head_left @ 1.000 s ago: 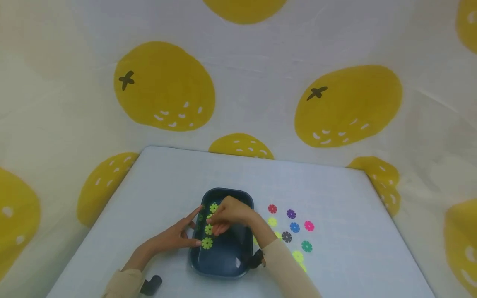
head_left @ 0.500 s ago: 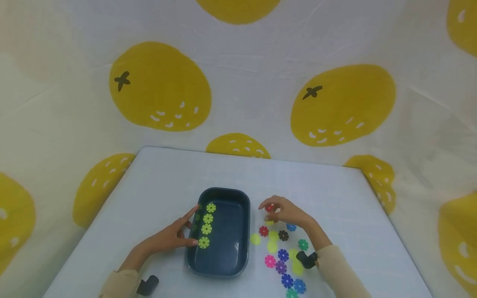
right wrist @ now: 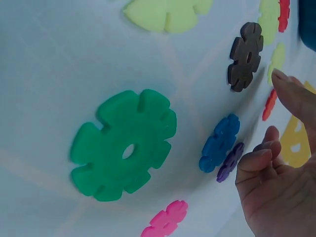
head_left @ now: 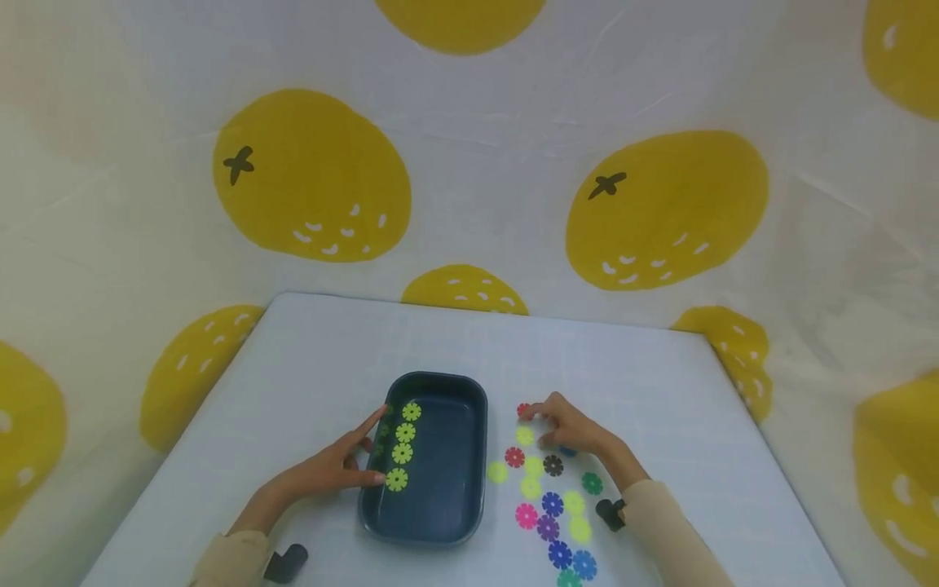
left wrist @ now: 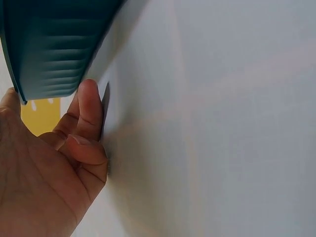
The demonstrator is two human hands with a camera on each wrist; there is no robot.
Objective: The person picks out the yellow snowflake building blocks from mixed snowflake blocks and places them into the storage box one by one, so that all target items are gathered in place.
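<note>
Fingers of the right hand (head_left: 568, 421) parted near a yellow disc (head_left: 525, 436) (left hand (head_left: 335, 467) spread against the dark tray (head_left: 443, 473)).

The place looks like a makeshift booth, the room beyond hidden: pale cloth (head_left: 491, 204) with large yellow fruit prints (head_left: 315, 175) screens the white worktop's (head_left: 330, 350) far, left and right sides.

Beyond the cream left sleeve (head_left: 233, 558), the left hand (head_left: 330, 474) is bare; beside that sleeve sits a bent black device (head_left: 286, 563). Well to its right are the matching right sleeve (head_left: 671, 530), a second black device (head_left: 610, 514) and the bare right hand (head_left: 568, 425).
</note>
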